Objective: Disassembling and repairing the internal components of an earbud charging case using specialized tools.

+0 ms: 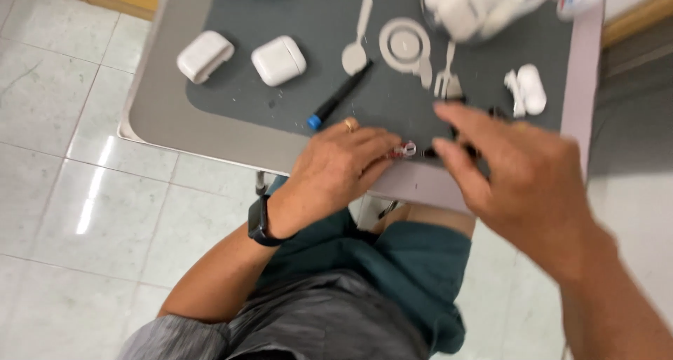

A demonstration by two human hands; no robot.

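The left hand (336, 167) has its grip pinching a small red-and-white part (405, 150) at the near edge of the surface (210, 132). The right hand (515, 167), blurred, hovers just beside it, grip spread. Farther off, a blue-tipped black tool (340, 96) and two white earbud cases (242, 57) lie on a grey mat (308, 23) with open space between.

Small repair workbench, likely home: grey work mat (294, 100), white earbud cases (278, 60), screwdriver (339, 96), tiled floor (63, 157).
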